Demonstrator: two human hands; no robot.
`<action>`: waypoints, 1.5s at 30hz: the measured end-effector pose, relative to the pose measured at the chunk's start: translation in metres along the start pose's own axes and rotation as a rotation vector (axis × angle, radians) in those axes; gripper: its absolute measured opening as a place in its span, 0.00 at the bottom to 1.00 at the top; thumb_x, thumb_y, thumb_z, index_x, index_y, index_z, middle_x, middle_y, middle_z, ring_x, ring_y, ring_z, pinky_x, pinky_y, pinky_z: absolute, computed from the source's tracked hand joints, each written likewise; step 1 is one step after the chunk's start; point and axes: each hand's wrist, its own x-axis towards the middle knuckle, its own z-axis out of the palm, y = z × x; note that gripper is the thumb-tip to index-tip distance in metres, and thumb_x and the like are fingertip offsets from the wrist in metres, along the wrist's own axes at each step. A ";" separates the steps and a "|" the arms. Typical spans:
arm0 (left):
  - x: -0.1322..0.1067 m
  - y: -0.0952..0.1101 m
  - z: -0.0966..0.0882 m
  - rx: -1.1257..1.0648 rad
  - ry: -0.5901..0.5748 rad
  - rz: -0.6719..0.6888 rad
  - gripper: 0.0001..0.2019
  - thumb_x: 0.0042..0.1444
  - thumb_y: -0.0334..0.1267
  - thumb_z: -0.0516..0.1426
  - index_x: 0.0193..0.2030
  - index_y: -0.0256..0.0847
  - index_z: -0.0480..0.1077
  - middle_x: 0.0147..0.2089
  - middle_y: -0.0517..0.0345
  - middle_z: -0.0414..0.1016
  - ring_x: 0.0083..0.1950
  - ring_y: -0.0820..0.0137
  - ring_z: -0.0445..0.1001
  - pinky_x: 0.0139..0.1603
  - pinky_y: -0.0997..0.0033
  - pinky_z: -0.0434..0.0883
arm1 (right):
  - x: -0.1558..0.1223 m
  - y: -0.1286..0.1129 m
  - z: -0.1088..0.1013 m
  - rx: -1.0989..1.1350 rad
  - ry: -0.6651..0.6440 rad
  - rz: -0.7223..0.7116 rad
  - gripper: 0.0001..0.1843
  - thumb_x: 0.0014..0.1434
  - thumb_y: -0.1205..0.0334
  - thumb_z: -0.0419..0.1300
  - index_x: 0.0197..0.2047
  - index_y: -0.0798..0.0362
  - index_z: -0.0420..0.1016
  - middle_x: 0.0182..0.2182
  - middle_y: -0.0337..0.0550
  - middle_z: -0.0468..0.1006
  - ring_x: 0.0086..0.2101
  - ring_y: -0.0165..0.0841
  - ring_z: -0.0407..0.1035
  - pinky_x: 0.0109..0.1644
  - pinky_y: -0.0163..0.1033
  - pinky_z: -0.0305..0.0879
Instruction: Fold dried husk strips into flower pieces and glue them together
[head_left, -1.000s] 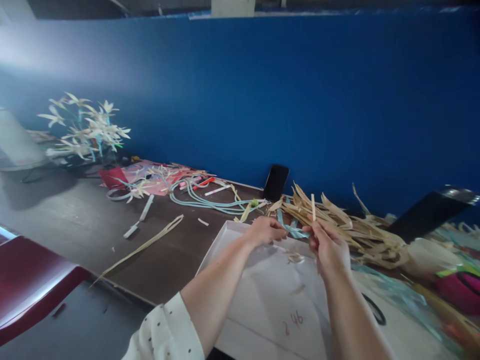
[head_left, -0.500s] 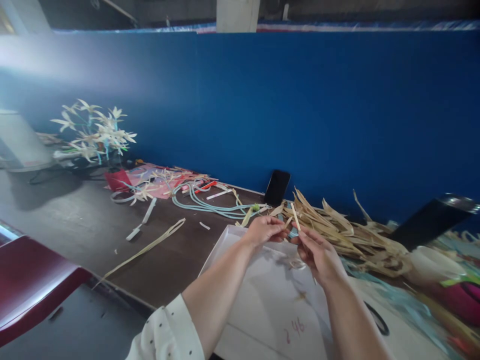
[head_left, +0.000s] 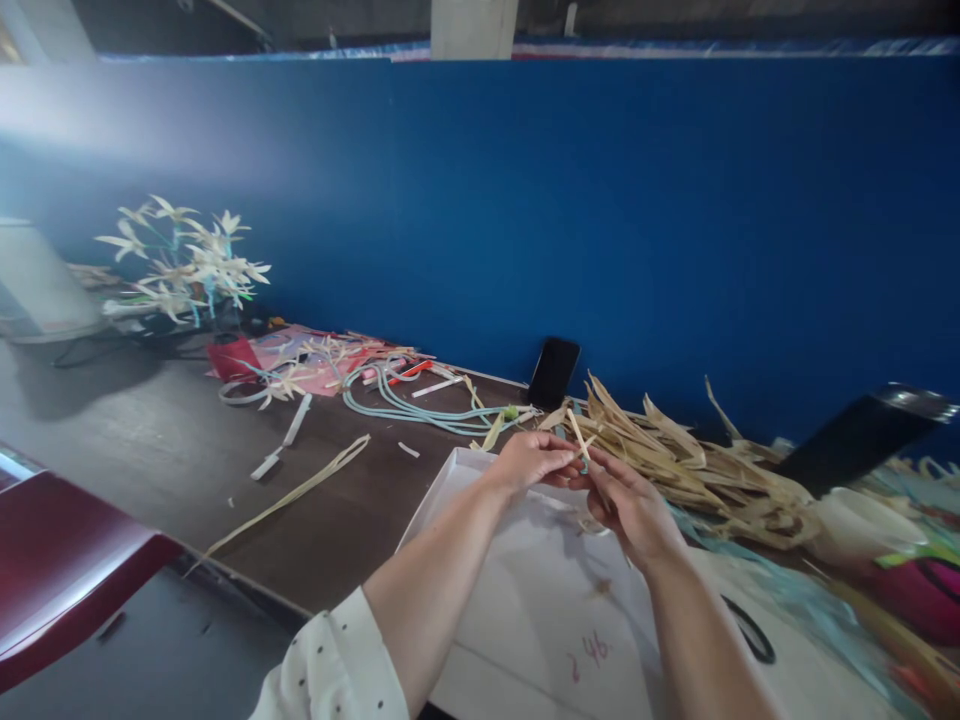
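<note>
My left hand (head_left: 534, 462) and my right hand (head_left: 626, 500) meet above a white box lid (head_left: 525, 610), their fingertips pinched close together. Between them stands a narrow pale strip (head_left: 577, 432), tilted slightly left, with a small bluish-green bit (head_left: 584, 466) at its lower end. The right fingers grip this strip. A small pointed piece of dried husk (head_left: 590, 441) shows beside it, at the left fingertips; the fingers partly hide where the pieces meet. Red handwriting marks the lid, and small scraps lie on it.
Dried corn husks (head_left: 697, 475) are heaped right of my hands, near a black bottle (head_left: 855, 440) and a white bowl (head_left: 862, 530). A phone (head_left: 553, 372) leans on the blue partition. Pale blue cords (head_left: 405, 412), husk flowers (head_left: 202, 262) and a red chair (head_left: 67, 570) are leftward.
My hands have come together, and the strip in my right hand has shifted left against the husk piece at my left fingertips. The bluish-green bit now shows at the strip's lower end.
</note>
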 end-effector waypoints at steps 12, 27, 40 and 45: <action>-0.004 0.005 -0.002 0.106 -0.039 -0.063 0.17 0.47 0.43 0.62 0.42 0.35 0.73 0.39 0.49 0.76 0.38 0.70 0.75 0.36 0.71 0.72 | 0.002 0.001 -0.002 -0.010 0.035 -0.016 0.29 0.44 0.51 0.67 0.49 0.53 0.72 0.25 0.42 0.76 0.15 0.21 0.54 0.17 0.28 0.43; -0.002 -0.001 0.000 0.208 0.014 -0.069 0.15 0.47 0.46 0.62 0.36 0.36 0.73 0.36 0.53 0.76 0.36 0.71 0.75 0.32 0.75 0.72 | 0.002 0.001 -0.001 -0.015 0.025 -0.023 0.28 0.45 0.51 0.67 0.49 0.53 0.72 0.24 0.41 0.76 0.15 0.21 0.53 0.18 0.28 0.42; 0.000 -0.004 0.004 0.418 0.205 0.000 0.06 0.48 0.36 0.56 0.30 0.36 0.72 0.27 0.58 0.73 0.24 0.77 0.68 0.24 0.79 0.67 | 0.003 0.007 0.001 -0.381 0.035 -0.131 0.25 0.52 0.51 0.60 0.51 0.52 0.73 0.27 0.42 0.78 0.15 0.24 0.56 0.18 0.32 0.51; 0.002 -0.007 0.005 0.445 0.301 0.018 0.05 0.46 0.35 0.55 0.25 0.36 0.70 0.21 0.61 0.69 0.21 0.78 0.64 0.21 0.79 0.62 | 0.004 0.012 0.006 -0.765 0.114 -0.394 0.20 0.57 0.61 0.51 0.50 0.49 0.75 0.29 0.41 0.77 0.22 0.28 0.65 0.29 0.34 0.62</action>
